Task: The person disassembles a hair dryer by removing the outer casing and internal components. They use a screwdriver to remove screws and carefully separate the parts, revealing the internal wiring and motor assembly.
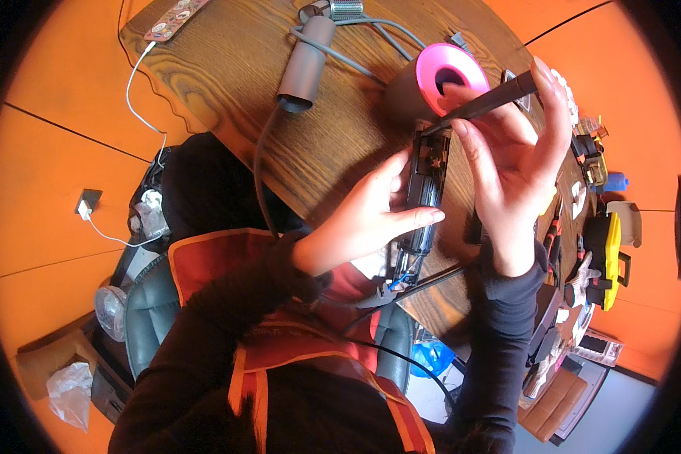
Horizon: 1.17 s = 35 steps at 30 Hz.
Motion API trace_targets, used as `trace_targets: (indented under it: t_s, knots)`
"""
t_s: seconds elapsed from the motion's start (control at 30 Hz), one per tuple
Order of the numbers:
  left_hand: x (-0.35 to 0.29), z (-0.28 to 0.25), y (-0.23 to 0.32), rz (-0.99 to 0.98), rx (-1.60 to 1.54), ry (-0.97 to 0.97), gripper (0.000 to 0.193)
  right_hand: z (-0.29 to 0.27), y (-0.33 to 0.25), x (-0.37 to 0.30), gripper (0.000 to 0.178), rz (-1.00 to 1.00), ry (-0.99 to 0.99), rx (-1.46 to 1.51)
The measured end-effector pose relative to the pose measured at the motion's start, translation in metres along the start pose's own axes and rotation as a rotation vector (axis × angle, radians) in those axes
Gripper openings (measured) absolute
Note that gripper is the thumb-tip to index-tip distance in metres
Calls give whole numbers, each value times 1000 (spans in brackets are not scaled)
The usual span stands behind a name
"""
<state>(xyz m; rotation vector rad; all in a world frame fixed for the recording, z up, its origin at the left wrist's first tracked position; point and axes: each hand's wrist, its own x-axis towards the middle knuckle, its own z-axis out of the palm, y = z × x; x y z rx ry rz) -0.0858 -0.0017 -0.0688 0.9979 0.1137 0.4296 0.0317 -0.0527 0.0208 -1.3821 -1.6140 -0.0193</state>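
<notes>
My left hand (382,208) is wrapped around a slim black inner handle assembly (425,189) with exposed parts and thin wires at its lower end. The assembly's upper end meets a hair dryer head (408,94) with a bright pink ring, lying on the table. In my right hand (518,163) is a dark pen-shaped tool (495,98), pinched between thumb and fingers. Its thin tip touches or nearly touches the top of the assembly; exact contact is too small to tell. Left of my hands lies a grey handle tube (308,72) with a grey cord.
The wooden table (340,159) ends in a curved edge close to my body. At the back lie a plug (459,41) and a patterned power strip (175,19). Hand tools and a yellow-black case (611,261) crowd the right side. A dark cable (401,352) crosses my lap.
</notes>
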Motion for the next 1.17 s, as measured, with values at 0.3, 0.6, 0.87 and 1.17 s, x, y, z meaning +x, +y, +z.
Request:
trace_targets:
  t_s: [0.3,0.6,0.87,1.17]
  knots:
    - [-1,-2,3,-47,72,-11,63,-6,2,2,61,97,-141,296]
    - [1,0,-5,99,44,37,65,0,-4,-7,27,161,-124,-77]
    - [-3,-1,4,-87,-5,4,58,-12,5,3,27,264,-122,422]
    - [2,-2,1,-9,5,-55,71,3,-6,-8,26,138,-38,-50]
